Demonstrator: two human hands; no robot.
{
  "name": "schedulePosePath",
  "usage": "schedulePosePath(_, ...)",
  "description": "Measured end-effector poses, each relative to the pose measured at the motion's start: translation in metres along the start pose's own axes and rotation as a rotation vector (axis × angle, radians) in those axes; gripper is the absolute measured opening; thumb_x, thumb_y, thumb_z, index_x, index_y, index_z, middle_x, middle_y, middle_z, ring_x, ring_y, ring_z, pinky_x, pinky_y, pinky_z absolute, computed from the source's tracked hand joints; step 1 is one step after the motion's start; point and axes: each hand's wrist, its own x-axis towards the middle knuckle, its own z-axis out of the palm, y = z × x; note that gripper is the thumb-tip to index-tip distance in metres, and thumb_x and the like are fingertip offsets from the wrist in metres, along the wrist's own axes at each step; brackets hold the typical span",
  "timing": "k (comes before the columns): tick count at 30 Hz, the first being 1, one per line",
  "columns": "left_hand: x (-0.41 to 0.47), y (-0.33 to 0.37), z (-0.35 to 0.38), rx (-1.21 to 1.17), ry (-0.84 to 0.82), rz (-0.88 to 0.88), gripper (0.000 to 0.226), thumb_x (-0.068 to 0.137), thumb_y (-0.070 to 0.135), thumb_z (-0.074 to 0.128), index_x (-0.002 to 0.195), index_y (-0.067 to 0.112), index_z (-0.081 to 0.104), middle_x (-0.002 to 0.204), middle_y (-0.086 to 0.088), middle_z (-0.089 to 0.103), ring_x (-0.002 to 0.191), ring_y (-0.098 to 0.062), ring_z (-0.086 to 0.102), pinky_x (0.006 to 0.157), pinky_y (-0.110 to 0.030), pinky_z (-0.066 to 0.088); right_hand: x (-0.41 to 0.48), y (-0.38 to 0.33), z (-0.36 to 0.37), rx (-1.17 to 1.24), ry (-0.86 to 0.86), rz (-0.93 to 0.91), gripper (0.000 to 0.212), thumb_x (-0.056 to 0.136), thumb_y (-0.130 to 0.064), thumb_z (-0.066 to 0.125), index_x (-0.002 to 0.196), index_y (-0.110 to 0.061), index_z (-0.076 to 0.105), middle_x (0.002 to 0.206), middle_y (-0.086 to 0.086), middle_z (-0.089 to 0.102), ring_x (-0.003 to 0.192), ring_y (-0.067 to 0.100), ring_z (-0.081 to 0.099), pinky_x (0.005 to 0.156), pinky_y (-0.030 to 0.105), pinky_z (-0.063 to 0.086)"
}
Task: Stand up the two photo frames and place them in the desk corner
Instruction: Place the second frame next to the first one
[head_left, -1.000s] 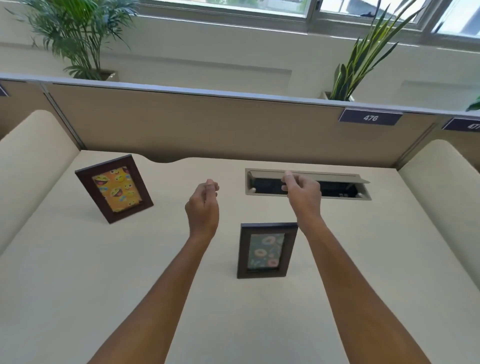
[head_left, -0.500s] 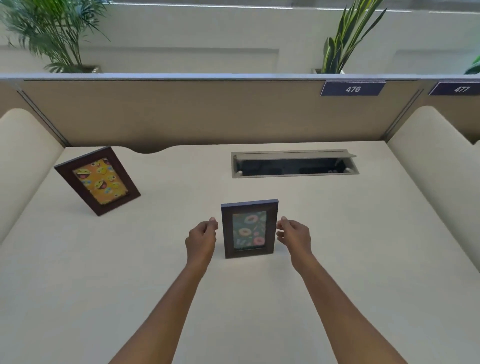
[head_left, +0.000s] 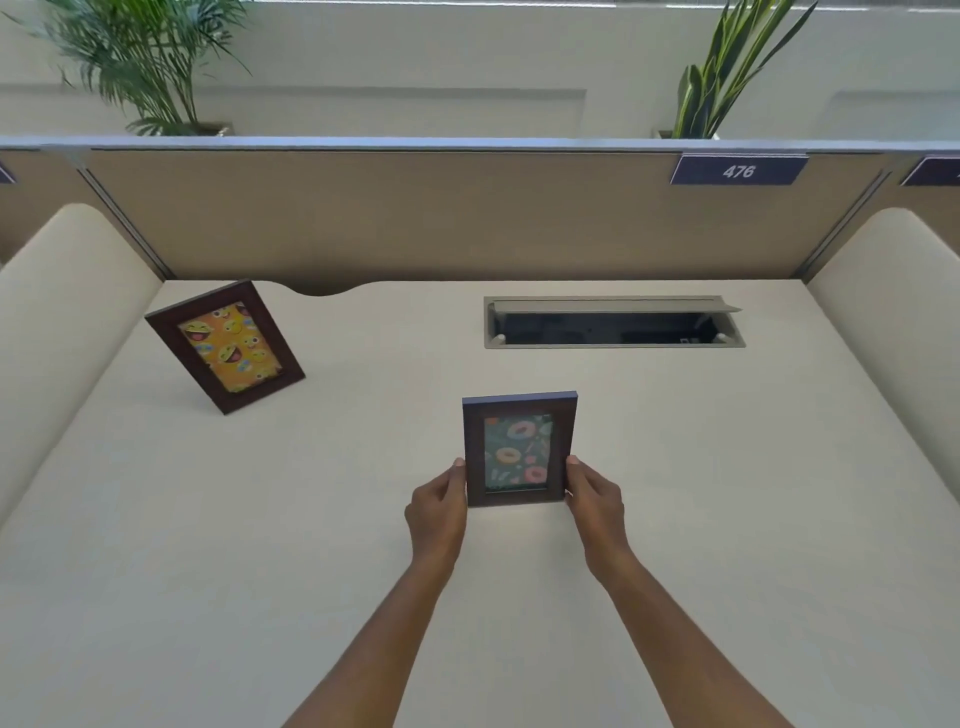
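You are holding the donut frame (head_left: 519, 450) upright at mid-desk (head_left: 727, 493), your left hand (head_left: 436, 512) and right hand (head_left: 595, 501) clamping its lower side edges between them. The emoji frame (head_left: 225, 345) is standing tilted near the far-left corner, well apart from your hands.

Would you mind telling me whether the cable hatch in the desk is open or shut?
Open. The cable hatch has its lid tilted up along the far edge, exposing the dark recess beneath; what lies inside is too dim to identify.

Both hands (head_left: 517, 506) grip donut frame (head_left: 519, 449).
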Motion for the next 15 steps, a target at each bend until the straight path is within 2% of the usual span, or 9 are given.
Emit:
schedulePosePath(5,0.004,-0.003,0.004,-0.068,-0.012,-0.043,0.036,0.093,0.058,0.058,0.065,0.047,0.078,0.077,0.017,0.078,0.091,-0.017,0.075,0.090,-0.042,0.061,0.001,-0.002,0.003,0.053,0.025,0.049,0.033,0.101,-0.042,0.056,0.102,-0.023,0.083,0.106,-0.006,0.081,0.111,0.018,0.072,0.107,0.046,0.053)
schedulePosePath(9,0.006,-0.003,0.005,-0.091,0.000,-0.046,0.036,0.093,0.057,0.059,0.066,0.043,0.079,0.076,0.016,0.078,0.092,-0.018,0.075,0.090,-0.044,0.061,0.004,-0.004,0.008,0.069,0.041,0.044,0.031,0.100,-0.043,0.058,0.099,-0.025,0.083,0.102,-0.009,0.081,0.109,0.015,0.072,0.106,0.045,0.054)
schedulePosePath(12,0.010,0.006,0.002,-0.083,0.035,-0.029,0.039,0.094,0.057,0.058,0.061,0.047,0.076,0.073,0.021,0.077,0.089,-0.016,0.074,0.081,-0.035,0.060,0.010,-0.012,0.017,0.090,0.033,0.023,0.029,0.101,-0.041,0.058,0.100,-0.026,0.083,0.103,-0.010,0.081,0.109,0.013,0.072,0.106,0.044,0.054)
schedulePosePath(15,0.017,0.019,-0.005,-0.066,0.079,-0.002,0.044,0.096,0.056,0.057,0.058,0.043,0.075,0.069,0.026,0.074,0.082,-0.009,0.072,0.065,-0.021,0.049,0.016,-0.021,0.030,0.102,0.010,0.000,0.028,0.102,-0.039,0.058,0.093,-0.033,0.083,0.103,-0.013,0.081,0.110,0.012,0.072,0.106,0.042,0.054)
